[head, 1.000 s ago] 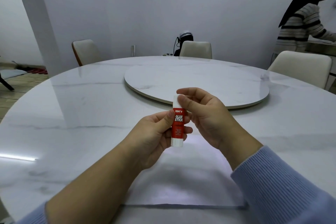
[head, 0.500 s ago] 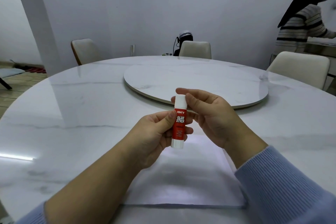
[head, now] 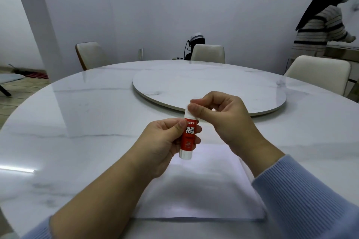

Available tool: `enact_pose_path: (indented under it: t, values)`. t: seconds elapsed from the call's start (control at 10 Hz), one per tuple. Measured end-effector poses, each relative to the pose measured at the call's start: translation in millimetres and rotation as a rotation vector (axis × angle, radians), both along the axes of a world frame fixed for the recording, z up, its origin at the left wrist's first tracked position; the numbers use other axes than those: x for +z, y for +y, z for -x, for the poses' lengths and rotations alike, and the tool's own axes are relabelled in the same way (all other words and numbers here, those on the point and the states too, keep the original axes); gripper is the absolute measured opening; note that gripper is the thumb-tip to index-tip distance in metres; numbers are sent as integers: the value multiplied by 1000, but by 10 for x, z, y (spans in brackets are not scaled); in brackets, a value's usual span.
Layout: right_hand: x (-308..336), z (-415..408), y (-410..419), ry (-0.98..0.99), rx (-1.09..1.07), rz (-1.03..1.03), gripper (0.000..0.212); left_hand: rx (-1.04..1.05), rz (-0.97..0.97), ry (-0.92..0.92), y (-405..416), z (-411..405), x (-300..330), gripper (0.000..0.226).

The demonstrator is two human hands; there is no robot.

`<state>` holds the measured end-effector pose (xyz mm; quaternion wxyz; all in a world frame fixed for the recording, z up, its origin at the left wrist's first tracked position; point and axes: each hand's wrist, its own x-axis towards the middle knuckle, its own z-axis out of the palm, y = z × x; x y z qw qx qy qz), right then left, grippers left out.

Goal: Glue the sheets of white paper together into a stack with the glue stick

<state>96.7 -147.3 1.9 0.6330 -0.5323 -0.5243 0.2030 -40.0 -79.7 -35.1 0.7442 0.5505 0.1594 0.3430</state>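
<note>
Marble round table (head: 81,141) fills frame, white paper sheets (head: 204,196) lower centre, thin and floppy, I'd handle them by the edges. My left hand (head: 165,141) grips the glue stick (head: 188,136) barrel mid-frame; right hand (head: 219,114) pinches its cap (head: 188,113). Light, rigid, smooth plastic, so I hold the barrel firmly.

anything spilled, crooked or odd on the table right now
Nothing stands out. The white paper lies flat and square on the table. The left hand holds the glue stick upright while the right hand pinches its cap, no glue smeared.
</note>
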Motion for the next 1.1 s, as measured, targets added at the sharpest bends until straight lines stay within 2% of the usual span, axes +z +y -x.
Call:
enact_pose_path:
  t: [0.2,0.3,0.4,0.5,0.7,0.9,1.0,1.1]
  values:
    - [22,82,39,-163,-63,-55,6,38,-45,-10,81,20,10,28]
    - [-12,128,85,-293,-96,-106,13,107,-166,33,99,-25,46,22]
    - [-126,123,150,-344,-150,-134,13,343,-424,246,113,-91,15,22]
    - [-230,45,216,-338,-215,-91,13,446,-515,365,94,-115,-20,32]
    - [-344,-88,338,-248,-232,3,14,394,-493,424,109,-155,-90,28]
    - [-392,-96,359,-242,-186,21,31,418,-494,426,141,-149,-101,29]
    - [-399,-92,361,-252,-201,27,44,402,-470,430,129,-137,-107,30]
    - [-383,-102,333,-222,-200,33,66,430,-456,447,150,-146,-134,30]
